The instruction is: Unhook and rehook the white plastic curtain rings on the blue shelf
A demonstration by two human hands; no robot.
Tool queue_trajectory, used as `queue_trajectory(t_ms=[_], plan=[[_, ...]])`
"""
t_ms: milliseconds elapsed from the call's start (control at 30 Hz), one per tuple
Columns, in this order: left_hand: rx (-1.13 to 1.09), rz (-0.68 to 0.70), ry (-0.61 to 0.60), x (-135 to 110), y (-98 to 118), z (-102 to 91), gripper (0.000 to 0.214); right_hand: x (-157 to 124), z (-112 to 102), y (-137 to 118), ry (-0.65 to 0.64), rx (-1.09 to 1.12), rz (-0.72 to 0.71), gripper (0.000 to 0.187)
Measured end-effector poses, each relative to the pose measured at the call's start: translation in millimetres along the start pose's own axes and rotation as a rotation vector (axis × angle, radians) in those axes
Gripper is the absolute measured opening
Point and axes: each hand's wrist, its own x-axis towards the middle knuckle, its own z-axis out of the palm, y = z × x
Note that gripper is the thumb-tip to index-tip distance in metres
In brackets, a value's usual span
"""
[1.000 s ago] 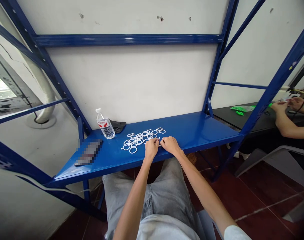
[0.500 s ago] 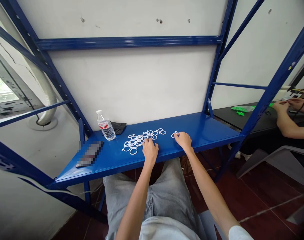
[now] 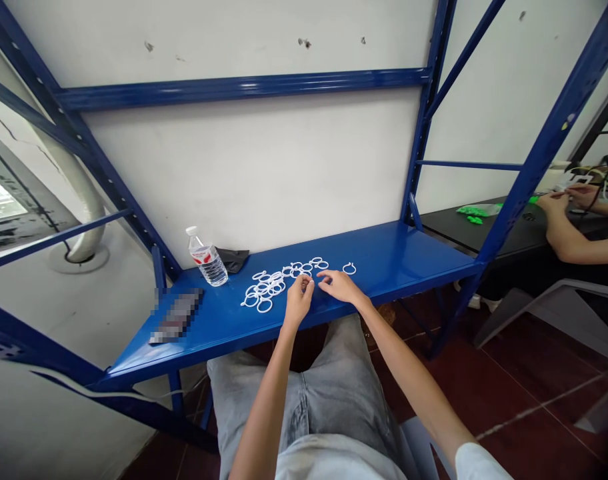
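White plastic rings, each with a small nub or eyelet, lie in a loose overlapping pile on the blue shelf table. My left hand is at the pile's right front edge, thumb and fingers pinched together. A speck of white shows at its fingertips, but what they hold is too small to make out. Just right of it, my right hand hovers with thumb and forefinger apart, pointing toward the left hand, nothing visible between them. One single ring rests apart from the pile, beyond my right hand.
At the left stand a water bottle and a black pouch; a blurred-out dark flat object lies nearer. Blue metal uprights frame the tabletop. Another person's hands work at a black table on the right.
My right hand has let go of the single ring, left it on the table, and moved left toward my left hand. My left hand has drawn slightly away from the pile, its fingers now pinched.
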Motion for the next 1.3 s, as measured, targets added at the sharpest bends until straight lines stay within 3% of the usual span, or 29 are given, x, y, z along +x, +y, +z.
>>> queue_trajectory(t_ms=[100, 200, 367, 667, 900, 1000, 1100, 1200, 1300], plan=[[-0.231, 0.012, -0.079, 0.9, -1.9, -4.4, 0.025, 0.0, 11.0, -3.3, -0.040, 0.128, -0.135, 0.040], [-0.307, -0.007, -0.099, 1.7, -3.1, -7.9, 0.032, -2.6, 12.8, -4.0, -0.049, 0.164, -0.221, 0.030], [-0.252, -0.011, -0.103, 2.4, -5.4, -9.7, 0.039, -5.5, 9.7, -2.9, -0.013, 0.077, -0.206, 0.016], [-0.209, -0.027, -0.103, 3.7, -11.6, -5.4, 0.033, 0.4, 16.9, 1.0, 0.031, -0.003, -0.205, 0.012], [-0.229, -0.028, -0.116, 6.0, -20.1, -7.4, 0.037, 4.9, 20.2, 6.8, 0.089, 0.075, -0.051, 0.010], [-0.058, -0.057, -0.017, 5.2, -21.2, -4.7, 0.038, 6.8, 14.7, 12.6, 0.126, 0.178, 0.099, 0.013], [0.202, -0.056, 0.070, 2.6, -18.3, 1.8, 0.036, 5.9, -1.8, 22.5, 0.223, 0.092, 0.274, 0.013], [0.429, -0.039, 0.037, -0.1, -13.9, 8.7, 0.042, 1.1, -26.8, 34.2, 0.267, -0.012, 0.378, 0.014], [0.533, -0.046, -0.004, -1.5, -11.0, 11.4, 0.042, -4.2, -48.9, 42.3, 0.374, -0.100, 0.389, 0.031]])
